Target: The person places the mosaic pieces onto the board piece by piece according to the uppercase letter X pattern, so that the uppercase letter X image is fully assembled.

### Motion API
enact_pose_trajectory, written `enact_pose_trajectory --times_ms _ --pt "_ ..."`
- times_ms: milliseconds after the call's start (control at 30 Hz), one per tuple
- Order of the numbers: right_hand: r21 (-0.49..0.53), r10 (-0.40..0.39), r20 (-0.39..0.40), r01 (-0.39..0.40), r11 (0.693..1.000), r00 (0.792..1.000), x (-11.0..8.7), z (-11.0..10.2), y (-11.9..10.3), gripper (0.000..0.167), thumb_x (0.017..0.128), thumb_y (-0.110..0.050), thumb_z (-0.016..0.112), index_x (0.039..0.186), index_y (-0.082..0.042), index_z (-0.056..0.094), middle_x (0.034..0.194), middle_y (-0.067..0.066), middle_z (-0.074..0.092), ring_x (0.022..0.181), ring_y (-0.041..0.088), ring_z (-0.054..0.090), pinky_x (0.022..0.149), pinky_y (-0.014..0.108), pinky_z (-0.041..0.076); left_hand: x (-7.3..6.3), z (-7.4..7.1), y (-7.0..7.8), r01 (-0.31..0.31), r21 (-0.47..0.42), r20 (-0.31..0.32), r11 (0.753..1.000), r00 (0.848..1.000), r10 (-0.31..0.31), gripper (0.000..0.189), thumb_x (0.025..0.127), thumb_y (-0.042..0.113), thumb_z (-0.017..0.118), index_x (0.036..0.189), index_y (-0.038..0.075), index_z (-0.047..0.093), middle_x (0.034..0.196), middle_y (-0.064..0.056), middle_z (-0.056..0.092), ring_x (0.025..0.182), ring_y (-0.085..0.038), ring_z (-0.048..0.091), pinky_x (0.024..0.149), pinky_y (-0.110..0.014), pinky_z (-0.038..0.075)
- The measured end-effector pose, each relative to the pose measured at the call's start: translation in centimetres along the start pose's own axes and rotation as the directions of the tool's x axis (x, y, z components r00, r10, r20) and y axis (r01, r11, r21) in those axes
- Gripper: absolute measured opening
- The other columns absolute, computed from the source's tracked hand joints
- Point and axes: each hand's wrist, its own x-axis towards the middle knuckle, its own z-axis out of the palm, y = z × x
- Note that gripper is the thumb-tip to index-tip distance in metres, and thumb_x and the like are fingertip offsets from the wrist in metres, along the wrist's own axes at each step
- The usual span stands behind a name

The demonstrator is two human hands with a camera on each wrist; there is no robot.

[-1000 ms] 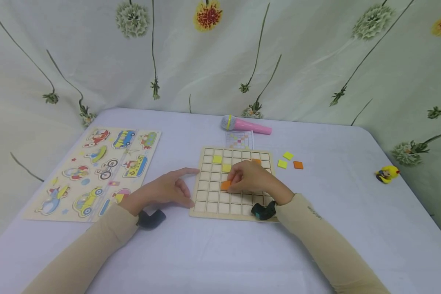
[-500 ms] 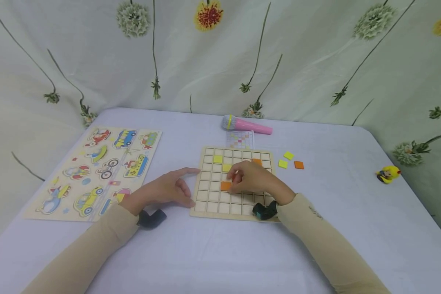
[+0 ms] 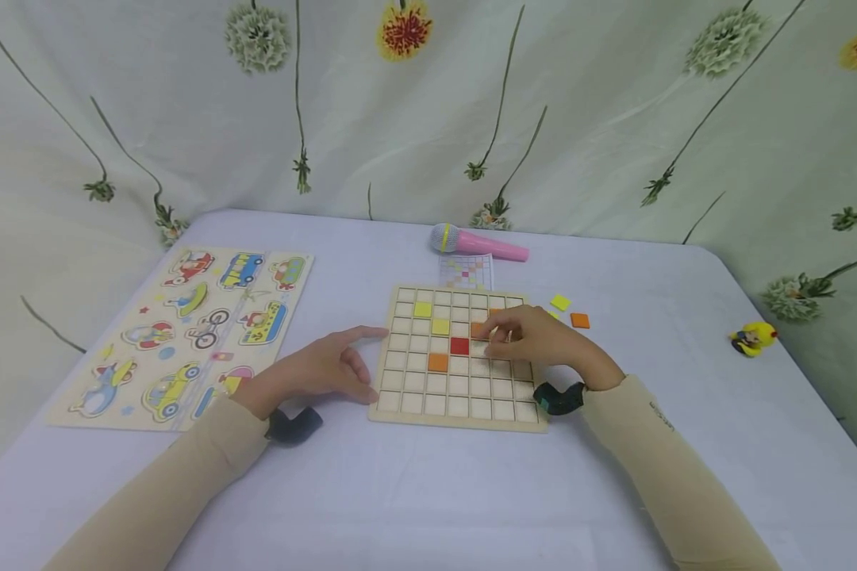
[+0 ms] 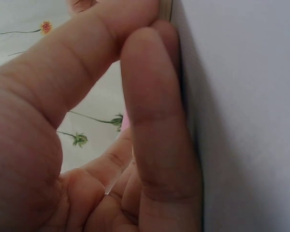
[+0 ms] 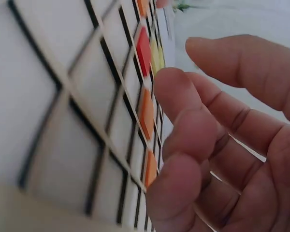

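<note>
A wooden grid board (image 3: 446, 416) lies in the middle of the table, with yellow tiles (image 3: 423, 309), a red tile (image 3: 460, 346) and orange tiles (image 3: 438, 362) in its squares. My left hand (image 3: 321, 369) steadies the board's left side, index finger and thumb spread along the edge. Over the right half of the board is my right hand (image 3: 536, 337), its fingertips close to an orange tile (image 3: 477, 330). The right wrist view shows the fingers (image 5: 176, 89) loosely bent, thumb apart from them, with nothing between; the red tile (image 5: 143, 50) sits beyond.
Loose yellow tiles (image 3: 560, 302) and an orange tile (image 3: 580, 320) lie right of the board. Behind it are a small pattern card (image 3: 466, 271) and a pink microphone (image 3: 489, 244). A vehicle puzzle board (image 3: 136, 381) is at left, a small yellow-topped figurine (image 3: 752, 339) far right.
My right hand has drawn back to the right across the board, uncovering the red tile in its square and an orange tile up and right of it. The left hand stays put.
</note>
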Motion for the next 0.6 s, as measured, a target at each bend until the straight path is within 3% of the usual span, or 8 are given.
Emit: enact_pose_trajectory --times_ms 300,600 --pt "0.063 0.091 -0.115 -0.084 0.994 0.989 -1.9 -3.9 3.3 0.024 0.103 -0.005 0.067 0.123 0.006 0.072 0.09 0.005 0.063 0.064 0.018 0.05 0.061 0.031 0.045 -0.1 0.1 0.2 0.013 -0.001 -0.001 1.0 1.0 -0.013 0.103 0.079 0.015 0.095 0.167 0.019 0.04 0.099 -0.008 0.07 0.085 -0.023 0.063 0.081 -0.037 0.046" --pt "0.051 0.222 -0.296 -0.217 0.975 0.929 -2.8 -5.2 6.4 0.025 0.105 -0.006 0.063 0.124 0.003 0.075 0.102 0.012 0.059 0.069 0.019 0.052 0.063 0.03 0.042 -0.1 0.1 0.3 0.026 0.013 -0.008 1.0 1.0 -0.026 0.104 0.079 0.016 0.095 0.167 0.02 0.04 0.099 -0.007 0.07 0.085 -0.024 0.063 0.08 -0.037 0.046"
